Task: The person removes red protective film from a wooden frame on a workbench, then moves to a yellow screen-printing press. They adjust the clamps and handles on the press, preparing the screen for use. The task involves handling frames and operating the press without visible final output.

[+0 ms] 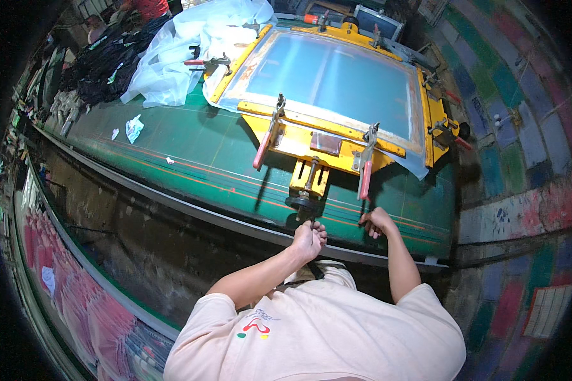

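My left hand (308, 240) is closed at the table's front edge, just below a black round knob (303, 204) on a threaded rod. Whatever its curled fingers hold, if anything, is hidden. To its right, my right hand (376, 222) hangs over the green table with bent fingers, below a toggle clamp's red handle (365, 178) and apart from it. I cannot make out anything in those fingers. The knob belongs to a yellow metal frame (286, 134), which carries a framed mesh screen (337, 82). Another red-handled clamp (262, 149) stands at the frame's front left.
Beneath the frame runs a long green table (171, 136) with a metal edge. Crumpled translucent plastic sheeting (171, 54) and black cloth (108, 63) lie at the far left. Paper scraps (134, 129) are nearer. Pink fabric pieces (70, 273) cover another table at lower left.
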The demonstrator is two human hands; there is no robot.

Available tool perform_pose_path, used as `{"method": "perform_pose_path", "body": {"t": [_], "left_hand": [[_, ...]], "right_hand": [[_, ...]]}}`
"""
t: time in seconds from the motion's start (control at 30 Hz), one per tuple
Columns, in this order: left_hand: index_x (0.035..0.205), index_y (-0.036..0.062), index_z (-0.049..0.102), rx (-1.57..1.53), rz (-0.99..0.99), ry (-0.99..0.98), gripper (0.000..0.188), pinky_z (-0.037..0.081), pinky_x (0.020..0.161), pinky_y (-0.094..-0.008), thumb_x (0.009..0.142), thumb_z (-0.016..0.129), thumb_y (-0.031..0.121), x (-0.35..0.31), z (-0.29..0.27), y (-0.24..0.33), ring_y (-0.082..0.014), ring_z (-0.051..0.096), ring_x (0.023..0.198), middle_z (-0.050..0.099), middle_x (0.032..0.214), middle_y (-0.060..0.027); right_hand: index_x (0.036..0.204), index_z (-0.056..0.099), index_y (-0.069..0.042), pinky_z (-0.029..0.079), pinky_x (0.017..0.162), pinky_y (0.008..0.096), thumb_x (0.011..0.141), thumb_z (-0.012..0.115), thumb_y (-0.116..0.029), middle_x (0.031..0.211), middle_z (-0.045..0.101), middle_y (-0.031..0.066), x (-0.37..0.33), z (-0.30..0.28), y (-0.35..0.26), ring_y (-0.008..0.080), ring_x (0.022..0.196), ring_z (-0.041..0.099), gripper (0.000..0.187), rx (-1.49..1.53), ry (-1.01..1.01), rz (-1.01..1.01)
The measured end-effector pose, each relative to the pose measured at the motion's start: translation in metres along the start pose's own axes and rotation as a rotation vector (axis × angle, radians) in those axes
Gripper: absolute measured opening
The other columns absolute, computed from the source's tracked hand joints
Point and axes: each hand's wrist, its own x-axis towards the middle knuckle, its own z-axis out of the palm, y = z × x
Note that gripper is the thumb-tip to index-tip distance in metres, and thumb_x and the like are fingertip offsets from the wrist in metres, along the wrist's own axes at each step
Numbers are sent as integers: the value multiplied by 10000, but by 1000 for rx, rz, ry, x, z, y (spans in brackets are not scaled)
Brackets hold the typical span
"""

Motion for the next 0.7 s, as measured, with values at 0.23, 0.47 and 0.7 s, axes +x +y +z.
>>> {"method": "perform_pose_path", "body": {"t": [0.23, 0.47, 0.7], "left_hand": [[994, 76, 585, 24, -461, -484, 294, 458, 563, -288, 1049, 494, 350, -44, -25, 105, -146, 525, 636, 585, 804, -37], [1246, 14, 557, 1573, 1400, 25, 376, 481, 885, -444, 958, 635, 243, -60, -26, 111, -287, 588, 1011, 577, 1234, -175], [1281, -24, 534, 2036, 1530, -128, 436, 305, 1133, -521, 978, 568, 288, -52, -36, 71, -423, 363, 1396, 437, 1442, -261]], "right_hand": [[805, 721, 20, 397, 348, 345, 802, 686, -211, 582, 639, 168, -3, 5, 3, 257, 404, 602, 234, 32, 78, 14], [713, 685, 47, 436, 361, 352, 782, 710, -205, 572, 637, 178, -9, 9, 4, 262, 411, 611, 263, 95, 99, -27], [764, 706, 56, 459, 367, 353, 781, 709, -195, 577, 641, 170, -4, 8, 7, 256, 420, 621, 252, 26, 113, -38]]}}
